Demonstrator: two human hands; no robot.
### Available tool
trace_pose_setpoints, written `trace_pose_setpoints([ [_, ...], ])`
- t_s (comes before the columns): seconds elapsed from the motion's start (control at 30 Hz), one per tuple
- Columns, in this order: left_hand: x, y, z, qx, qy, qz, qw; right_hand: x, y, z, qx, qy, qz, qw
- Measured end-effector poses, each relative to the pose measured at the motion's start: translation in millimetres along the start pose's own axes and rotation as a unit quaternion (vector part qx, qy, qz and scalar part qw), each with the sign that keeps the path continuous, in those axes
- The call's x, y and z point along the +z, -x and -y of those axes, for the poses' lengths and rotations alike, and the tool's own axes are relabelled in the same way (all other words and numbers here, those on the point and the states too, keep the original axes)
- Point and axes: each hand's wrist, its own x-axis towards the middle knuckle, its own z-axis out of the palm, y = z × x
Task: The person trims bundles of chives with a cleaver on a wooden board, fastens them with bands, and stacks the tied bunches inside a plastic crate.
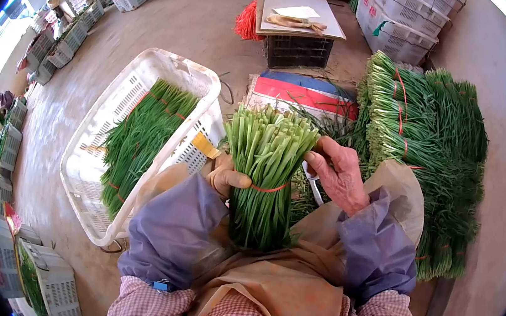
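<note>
Pale-green, blunt-ended stalks crown the thick bundle of long green leafy stems [268,166], darkening to deep green toward the near end; a thin orange-red band [270,189] girds its middle. Bundle is located above the lap, between the white slotted plastic crate [209,105] at left and the tall stack of banded green bundles [432,136] at right. Left hand [224,176] clasps its left side, thumb across the front at band level. Right hand [342,175] has thumb and forefinger nearly together at the upper right edge; whether a stalk is pinched cannot be told. Smooth purple oversleeves [172,221] and a creased, translucent brown apron [278,287] lie nearer.
</note>
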Motion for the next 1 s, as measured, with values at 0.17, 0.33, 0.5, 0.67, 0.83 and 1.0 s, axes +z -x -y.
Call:
trace_pose_setpoints([
  [0.17, -8.4, -2.3, 0.2, -0.007, -0.030, -0.011, 0.999, -29.2, 14.4, 2.4, 0.091, -0.349, 0.065, 0.930],
  [0.33, 14.7, -16.2, -8.2, 0.008, -0.092, -0.059, 0.994, -42.1, 16.1, 0.0, 0.080, -0.155, 0.075, 0.982],
  [0.5, 25.2, -27.8, -6.3, 0.068, -0.154, -0.128, 0.977, -13.3, 12.3, -48.5, 0.080, 0.142, -0.005, 0.987],
  [0.67, 31.5, -32.4, -1.0, 0.093, -0.162, -0.179, 0.966, 14.8, 8.6, -60.9, -0.005, -0.054, -0.076, 0.996],
  [0.83, 35.7, -35.3, 6.5, 0.131, -0.180, -0.229, 0.948, 19.8, 13.6, -43.2, 0.083, -0.072, -0.040, 0.993],
  [1.0, 32.2, -38.7, 11.3, 0.151, -0.264, -0.239, 0.922, 21.0, 11.8, -42.6, 0.052, -0.189, -0.144, 0.970],
])
